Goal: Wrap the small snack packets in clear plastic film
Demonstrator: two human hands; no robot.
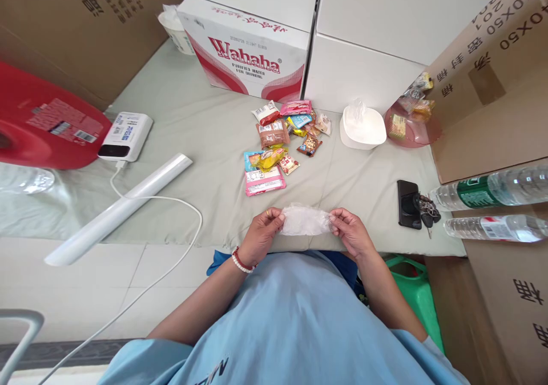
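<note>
A: Head view, and both hands are right by the near edge of the cloth-covered table (214, 168)! The left hand (263, 233) pinches one end of a clear plastic piece (305, 220) between thumb and fingers; the right hand (349, 231) pinches the other, and it spans the gap between them!

B: Bag or loose film?

A: Can't tell; it's crinkled and see-through. And that's the danger, I'd say: thin stuff, so a hard pull apart could split it.

B: And those fingertip grips?

A: Small purchase on slick plastic! One end could slip free, and so near the edge it might drop to the lap.

B: Beyond the hands, the snack packets (273, 133), loosely heaped!

A: Nothing fences them in, so a careless forearm could scatter them. To their right, the white tub (363, 139) looks light; a knock might tip it.

B: Out right, phone (407, 193) and keys (428, 208), together near the edge! A wide elbow could sweep them off.

A: And over on the left, the white cable (171, 200) hangs past the edge from the white device (125, 136); snag that loop and the device could come with it!
</note>
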